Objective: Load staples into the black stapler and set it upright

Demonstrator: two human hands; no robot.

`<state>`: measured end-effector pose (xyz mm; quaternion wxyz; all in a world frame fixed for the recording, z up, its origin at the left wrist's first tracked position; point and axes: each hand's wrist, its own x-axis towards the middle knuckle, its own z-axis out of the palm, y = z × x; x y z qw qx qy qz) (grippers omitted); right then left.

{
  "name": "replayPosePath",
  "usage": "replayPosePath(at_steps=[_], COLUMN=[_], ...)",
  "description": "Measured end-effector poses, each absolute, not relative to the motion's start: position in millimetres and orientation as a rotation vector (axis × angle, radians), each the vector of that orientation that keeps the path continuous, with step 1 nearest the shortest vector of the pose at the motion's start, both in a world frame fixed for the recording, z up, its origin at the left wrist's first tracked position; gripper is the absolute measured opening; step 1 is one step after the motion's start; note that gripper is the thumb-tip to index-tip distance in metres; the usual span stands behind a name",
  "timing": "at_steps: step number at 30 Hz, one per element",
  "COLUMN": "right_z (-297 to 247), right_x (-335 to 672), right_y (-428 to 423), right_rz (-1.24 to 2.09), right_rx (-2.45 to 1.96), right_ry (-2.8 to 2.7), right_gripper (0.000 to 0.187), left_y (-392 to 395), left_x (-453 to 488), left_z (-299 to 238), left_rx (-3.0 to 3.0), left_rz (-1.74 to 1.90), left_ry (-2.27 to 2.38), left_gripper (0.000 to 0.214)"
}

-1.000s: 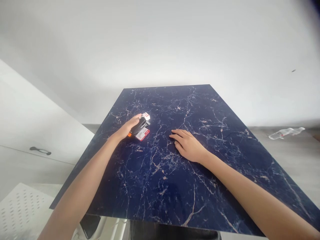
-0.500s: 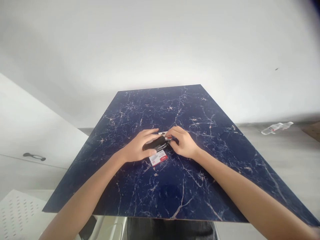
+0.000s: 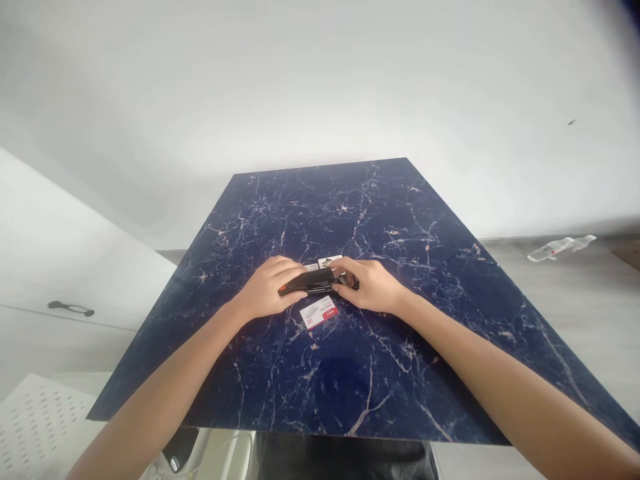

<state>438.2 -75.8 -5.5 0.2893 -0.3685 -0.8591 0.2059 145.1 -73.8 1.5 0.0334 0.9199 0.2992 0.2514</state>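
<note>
A black stapler with an orange tip lies crosswise between my two hands, a strip of shiny metal along its near side. My left hand is closed on its left end, thumb in front and fingers behind. Around the right end are the fingers of my right hand, thumb and forefinger pinching it. Just in front of the stapler a small white and red box with printing rests on the table. Behind it shows a white printed card or box, partly hidden by my right fingers.
The blue marble-patterned table reaches to a white wall. A clear plastic bottle lies on the floor to the right. At left stands a white cabinet with a dark handle, and a white perforated surface is low at left.
The stapler has turned to lie more level and has shifted slightly left, coming away from the red and white box. My left hand has moved left with it; my right hand grips its right end.
</note>
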Motion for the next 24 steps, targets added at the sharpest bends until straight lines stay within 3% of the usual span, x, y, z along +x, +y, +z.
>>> replayPosePath(at_steps=[6, 11, 16, 24], right_z=[4, 10, 9, 12], right_x=[459, 463, 452, 460], right_y=[-66, -67, -73, -70], right_rz=[0.523, 0.342, 0.280, 0.287], right_rx=[-1.024, -1.137, -1.392, -1.420], right_ry=[-2.350, -2.457, -2.554, -2.606], right_gripper=[0.033, 0.009, 0.031, 0.021], left_y=[-68, -66, -64, -64], left_x=[132, 127, 123, 125], left_z=[4, 5, 7, 9], left_rx=[2.774, 2.736, 2.500, 2.438], left_rz=[0.768, 0.776, 0.840, 0.817], left_ry=[1.045, 1.053, 1.038, 1.033], left_gripper=[0.036, 0.034, 0.027, 0.025])
